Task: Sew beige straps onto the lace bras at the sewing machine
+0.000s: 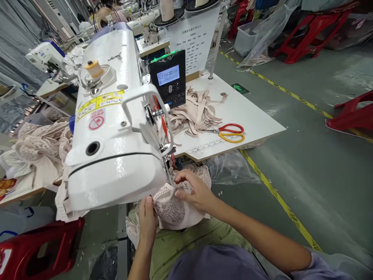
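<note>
Fingers [181, 178] of the right hand [194, 192] are curling down onto a pale lace piece [170, 210], thumb and forefinger closing in a light pinch on its upper edge just beside the needle [168, 174]. The left hand [147, 223] is sitting lower and nearer the body, fingers folded together over the near edge of the same piece and gripping it; its fingertips are tucked under the cloth and hidden. The lace piece is lying partly on the lap and partly lifted between both hands, right under the head of the white sewing machine [113, 116].

Judging from this pose, the cloth is being lined up at the needle rather than running through it. Feeding it would call for both hands drawing it flat and level, with the right fingertips staying clear of the needle.

Beyond the machine head, a black control panel [169, 77] is glowing, and a printed sheet [194, 39] is hanging behind it. A loose heap of beige straps [195, 112] is lying on the white bench [256, 116], with red-and-yellow scissors [230, 132] just beside it. A clear plastic bag [233, 169] is hanging below the bench edge. To the left, more lace [37, 144] is piling up, and a red stool [37, 249] is standing on the floor.
</note>
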A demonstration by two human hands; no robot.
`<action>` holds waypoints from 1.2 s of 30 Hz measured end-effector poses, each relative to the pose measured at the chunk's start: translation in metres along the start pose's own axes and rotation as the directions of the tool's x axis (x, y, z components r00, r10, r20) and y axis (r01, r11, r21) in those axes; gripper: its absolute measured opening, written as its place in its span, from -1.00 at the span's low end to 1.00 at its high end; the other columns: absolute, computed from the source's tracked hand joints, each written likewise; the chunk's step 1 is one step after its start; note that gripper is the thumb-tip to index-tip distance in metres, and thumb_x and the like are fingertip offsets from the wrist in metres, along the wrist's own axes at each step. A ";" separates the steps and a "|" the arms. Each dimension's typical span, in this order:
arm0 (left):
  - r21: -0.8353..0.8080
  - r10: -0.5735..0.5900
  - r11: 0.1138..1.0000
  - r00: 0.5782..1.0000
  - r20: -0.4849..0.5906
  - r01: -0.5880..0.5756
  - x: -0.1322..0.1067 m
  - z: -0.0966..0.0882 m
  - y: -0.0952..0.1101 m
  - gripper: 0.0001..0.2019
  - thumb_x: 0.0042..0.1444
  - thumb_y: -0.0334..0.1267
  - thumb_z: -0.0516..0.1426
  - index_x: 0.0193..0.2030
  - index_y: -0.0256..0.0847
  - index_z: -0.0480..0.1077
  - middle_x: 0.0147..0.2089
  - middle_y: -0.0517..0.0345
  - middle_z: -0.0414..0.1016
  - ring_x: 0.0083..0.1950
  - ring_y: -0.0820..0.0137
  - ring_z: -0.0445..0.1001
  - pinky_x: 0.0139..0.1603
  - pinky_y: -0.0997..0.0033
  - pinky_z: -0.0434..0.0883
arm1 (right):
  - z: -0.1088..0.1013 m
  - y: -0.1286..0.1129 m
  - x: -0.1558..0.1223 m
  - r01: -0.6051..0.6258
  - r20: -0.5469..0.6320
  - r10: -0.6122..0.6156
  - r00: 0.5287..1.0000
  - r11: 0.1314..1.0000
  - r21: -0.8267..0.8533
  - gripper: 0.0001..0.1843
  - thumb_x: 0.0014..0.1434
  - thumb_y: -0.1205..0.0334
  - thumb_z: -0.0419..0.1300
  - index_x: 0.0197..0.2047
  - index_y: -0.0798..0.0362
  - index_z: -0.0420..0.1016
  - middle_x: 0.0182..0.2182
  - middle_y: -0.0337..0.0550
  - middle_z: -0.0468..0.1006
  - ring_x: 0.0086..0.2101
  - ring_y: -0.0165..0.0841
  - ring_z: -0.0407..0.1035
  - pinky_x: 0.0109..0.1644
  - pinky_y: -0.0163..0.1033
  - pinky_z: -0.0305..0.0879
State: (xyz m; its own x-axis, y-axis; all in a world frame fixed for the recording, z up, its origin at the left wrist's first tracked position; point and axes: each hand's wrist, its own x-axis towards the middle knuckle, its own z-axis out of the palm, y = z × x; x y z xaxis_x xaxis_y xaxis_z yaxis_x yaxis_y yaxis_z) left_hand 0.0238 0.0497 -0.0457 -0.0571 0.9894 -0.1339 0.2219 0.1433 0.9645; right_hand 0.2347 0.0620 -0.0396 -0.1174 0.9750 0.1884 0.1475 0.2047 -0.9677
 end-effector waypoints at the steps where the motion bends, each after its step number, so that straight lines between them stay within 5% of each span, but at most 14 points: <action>1: -0.009 -0.007 1.000 1.000 0.013 0.007 -0.002 -0.001 0.003 -0.56 0.25 0.15 -0.01 -0.11 -0.16 0.46 -0.27 0.06 0.49 -0.25 0.27 0.44 -0.24 0.37 0.38 | 0.001 0.000 -0.001 0.003 0.004 -0.003 1.000 1.000 -0.015 -0.52 0.19 -0.24 0.16 -0.08 -0.01 0.33 -0.16 -0.10 0.41 -0.13 -0.26 0.35 -0.04 -0.17 0.27; 6: -0.040 0.004 0.999 1.000 0.026 -0.003 -0.010 -0.002 0.019 -0.65 0.27 0.06 0.02 -0.29 -0.18 0.41 -0.41 0.20 0.34 -0.39 0.41 0.27 -0.33 0.49 0.29 | 0.004 0.002 -0.003 -0.002 0.020 0.003 1.000 1.000 -0.026 -0.42 0.15 -0.33 0.15 -0.05 0.00 0.35 -0.14 -0.07 0.44 -0.13 -0.24 0.36 -0.03 -0.16 0.29; 16: 0.025 -0.017 1.000 0.999 0.040 0.016 -0.017 -0.010 0.029 -0.64 0.29 0.05 0.00 -0.24 -0.20 0.41 -0.32 0.12 0.44 -0.28 0.33 0.36 -0.24 0.44 0.29 | 0.000 0.025 -0.019 -0.011 0.090 0.024 0.996 0.990 -0.141 -0.22 0.11 -0.47 0.03 0.04 0.06 0.36 -0.09 0.04 0.48 -0.10 -0.15 0.40 -0.04 -0.11 0.32; 23: 0.023 -0.039 0.999 0.997 0.061 0.037 -0.017 -0.010 0.036 -0.63 0.28 0.10 -0.01 -0.20 -0.16 0.39 -0.30 0.10 0.40 -0.27 0.31 0.36 -0.26 0.43 0.30 | -0.007 0.037 -0.031 0.046 0.144 -0.008 0.990 0.965 -0.259 -0.40 0.31 -0.30 -0.12 -0.10 0.05 0.43 -0.28 -0.02 0.53 -0.28 -0.22 0.43 -0.22 -0.18 0.29; 27: -0.013 -0.100 0.995 0.988 0.116 0.102 -0.015 -0.014 0.042 -0.59 0.24 0.15 0.01 -0.21 -0.16 0.43 -0.31 0.07 0.43 -0.29 0.29 0.38 -0.33 0.43 0.30 | -0.011 0.023 -0.042 0.025 0.138 0.003 0.990 0.979 -0.204 -0.48 0.39 -0.12 -0.17 -0.37 0.03 0.39 -0.53 -0.20 0.39 -0.52 -0.37 0.27 -0.41 -0.29 0.15; 29: -0.049 -0.160 0.983 0.955 0.249 0.178 -0.018 -0.015 0.040 -0.57 0.19 0.17 0.06 -0.25 -0.18 0.47 -0.33 0.07 0.46 -0.31 0.29 0.40 -0.29 0.40 0.33 | -0.006 0.009 -0.052 0.082 0.284 -0.029 0.958 0.981 -0.177 -0.47 0.39 -0.08 -0.15 -0.45 0.03 0.37 -0.58 -0.25 0.35 -0.54 -0.41 0.24 -0.41 -0.31 0.11; 30: -0.070 -0.193 0.969 0.904 0.383 0.236 -0.022 -0.014 0.039 -0.56 0.16 0.18 0.09 -0.28 -0.20 0.49 -0.36 0.06 0.48 -0.32 0.30 0.41 -0.28 0.38 0.34 | -0.002 0.001 -0.059 0.124 0.407 -0.048 0.912 0.979 -0.161 -0.48 0.39 -0.06 -0.13 -0.46 0.03 0.38 -0.58 -0.26 0.36 -0.54 -0.42 0.24 -0.41 -0.32 0.10; 33: -0.144 -0.184 0.899 0.656 0.732 0.413 -0.036 -0.013 0.037 -0.55 0.05 0.17 0.21 -0.41 -0.26 0.51 -0.50 0.08 0.46 -0.47 0.37 0.39 -0.37 0.40 0.31 | 0.013 -0.011 -0.082 0.214 0.709 -0.064 0.702 0.969 -0.124 -0.57 0.36 0.01 -0.04 -0.45 0.00 0.43 -0.55 -0.28 0.44 -0.51 -0.42 0.29 -0.40 -0.33 0.11; 34: -0.210 -0.156 0.868 0.648 0.746 0.451 -0.038 -0.016 0.038 -0.55 0.02 0.16 0.24 -0.44 -0.27 0.50 -0.57 0.13 0.41 -0.53 0.42 0.35 -0.43 0.43 0.27 | 0.016 -0.010 -0.089 0.216 0.736 -0.040 0.676 0.966 -0.146 -0.58 0.35 0.03 -0.03 -0.45 -0.01 0.44 -0.54 -0.27 0.46 -0.51 -0.41 0.31 -0.41 -0.32 0.12; 36: -0.447 -0.124 0.768 0.791 0.598 0.458 -0.036 -0.031 0.044 -0.60 0.03 0.09 0.28 -0.47 -0.27 0.47 -0.67 0.27 0.25 -0.62 0.52 0.23 -0.52 0.50 0.19 | 0.016 -0.002 -0.098 0.158 0.682 0.047 0.730 0.959 -0.236 -0.59 0.36 0.04 -0.06 -0.41 -0.01 0.45 -0.50 -0.22 0.50 -0.48 -0.37 0.38 -0.39 -0.31 0.18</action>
State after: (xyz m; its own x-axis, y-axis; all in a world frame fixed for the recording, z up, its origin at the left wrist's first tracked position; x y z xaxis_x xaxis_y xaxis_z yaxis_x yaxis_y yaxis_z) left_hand 0.0054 0.0199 0.0087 0.5099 0.7805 -0.3617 -0.2911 0.5523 0.7812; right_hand 0.2302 -0.0357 -0.0587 -0.7483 0.6630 -0.0228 0.3548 0.3710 -0.8582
